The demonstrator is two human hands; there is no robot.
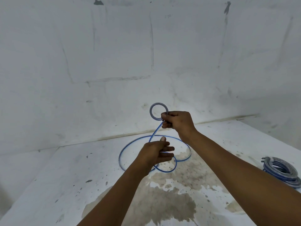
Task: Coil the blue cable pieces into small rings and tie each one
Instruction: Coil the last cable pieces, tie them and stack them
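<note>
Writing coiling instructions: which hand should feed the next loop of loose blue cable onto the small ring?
Left hand: it holds the loose blue cable; the right hand is pinching the small blue cable ring.

One head-worn camera looks forward and down, close over the stained floor, facing a wall corner.

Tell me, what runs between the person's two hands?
In the head view, one straight stretch of blue cable spans from the small ring held by the right hand to the left hand.
</note>
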